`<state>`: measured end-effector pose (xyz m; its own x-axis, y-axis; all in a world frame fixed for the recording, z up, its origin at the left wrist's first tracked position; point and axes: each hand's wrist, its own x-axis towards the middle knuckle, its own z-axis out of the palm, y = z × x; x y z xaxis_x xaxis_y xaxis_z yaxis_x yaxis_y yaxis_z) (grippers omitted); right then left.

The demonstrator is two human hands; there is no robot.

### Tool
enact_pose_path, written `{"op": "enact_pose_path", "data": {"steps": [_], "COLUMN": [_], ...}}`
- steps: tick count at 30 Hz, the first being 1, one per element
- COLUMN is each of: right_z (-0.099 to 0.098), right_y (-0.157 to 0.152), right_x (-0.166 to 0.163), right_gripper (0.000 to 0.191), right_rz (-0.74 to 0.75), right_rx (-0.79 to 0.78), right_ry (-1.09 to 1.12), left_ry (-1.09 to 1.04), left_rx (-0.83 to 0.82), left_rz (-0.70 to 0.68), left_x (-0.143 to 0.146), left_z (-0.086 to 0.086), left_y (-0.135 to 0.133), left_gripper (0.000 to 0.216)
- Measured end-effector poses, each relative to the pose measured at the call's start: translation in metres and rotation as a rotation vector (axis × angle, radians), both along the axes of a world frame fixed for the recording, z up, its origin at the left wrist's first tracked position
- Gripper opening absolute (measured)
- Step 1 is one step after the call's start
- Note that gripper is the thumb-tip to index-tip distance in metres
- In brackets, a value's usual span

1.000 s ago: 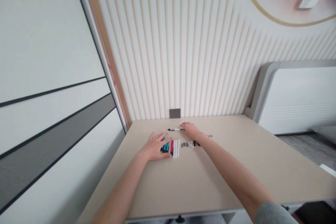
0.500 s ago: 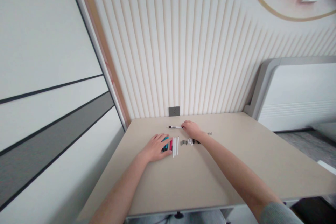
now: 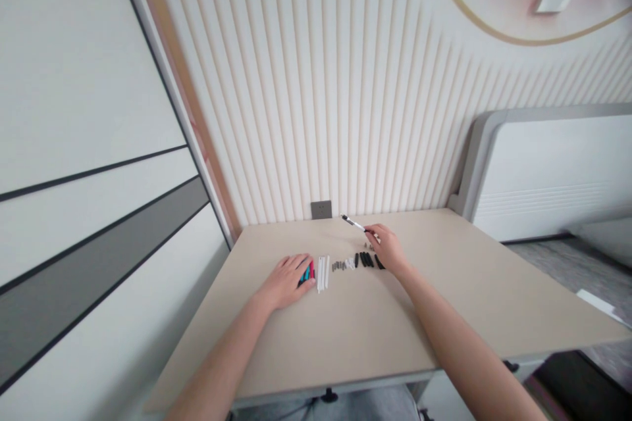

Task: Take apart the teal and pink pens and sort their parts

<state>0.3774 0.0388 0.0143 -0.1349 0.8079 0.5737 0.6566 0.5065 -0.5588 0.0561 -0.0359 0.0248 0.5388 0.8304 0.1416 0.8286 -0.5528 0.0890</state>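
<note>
The right hand [image 3: 388, 248], arm outstretched, is grasping a black-and-white pen [image 3: 353, 222]; the left hand [image 3: 285, 283], grip released, is resting palm-down on teal and red pieces [image 3: 307, 272] on the surface [image 3: 355, 335].

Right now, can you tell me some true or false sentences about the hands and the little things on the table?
1. The right hand holds a black-and-white pen. True.
2. The white sticks are under the left hand. False: that hand rests on the teal and red pieces, and the sticks lie beside it.
3. The black pieces lie beside the right hand. True.
4. A wall socket stands on the table. False: it is in the wall behind the table.
</note>
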Motion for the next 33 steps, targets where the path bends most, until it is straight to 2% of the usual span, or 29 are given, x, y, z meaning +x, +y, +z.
{"op": "enact_pose_path", "data": {"steps": [6, 10, 15, 22, 26, 29, 33], "right_z": [-0.002, -0.003, -0.003, 0.0, 0.002, 0.004, 0.007], "right_y": [0.004, 0.002, -0.005, -0.033, -0.049, -0.055, -0.053], "right_x": [0.014, 0.01, -0.003, -0.041, -0.065, -0.072, -0.068], "right_gripper": [0.033, 0.034, 0.029, 0.026, 0.027, 0.028, 0.032], "right_rz": [-0.112, -0.112, 0.024, 0.28, 0.418, 0.44, 0.383], "right_rx": [-0.065, -0.083, -0.032, 0.014, 0.057, 0.065, -0.006], "right_ry": [0.093, 0.092, 0.024, -0.162, -0.229, -0.239, -0.237], "left_ry": [0.011, 0.006, 0.01, -0.098, -0.068, -0.013, -0.014], "left_rx": [0.015, 0.01, 0.092, 0.406, 0.435, 0.42, 0.448], "left_rz": [-0.007, -0.001, -0.008, 0.013, -0.05, -0.076, -0.083], "left_x": [-0.001, -0.002, -0.005, -0.006, -0.004, -0.006, -0.008], "left_z": [0.001, -0.002, -0.005, 0.001, 0.001, -0.002, 0.0], "left_y": [0.002, 0.004, 0.006, 0.01, 0.011, 0.012, 0.012], "left_gripper": [0.057, 0.058, 0.058, 0.057, 0.034, 0.019, 0.015]}}
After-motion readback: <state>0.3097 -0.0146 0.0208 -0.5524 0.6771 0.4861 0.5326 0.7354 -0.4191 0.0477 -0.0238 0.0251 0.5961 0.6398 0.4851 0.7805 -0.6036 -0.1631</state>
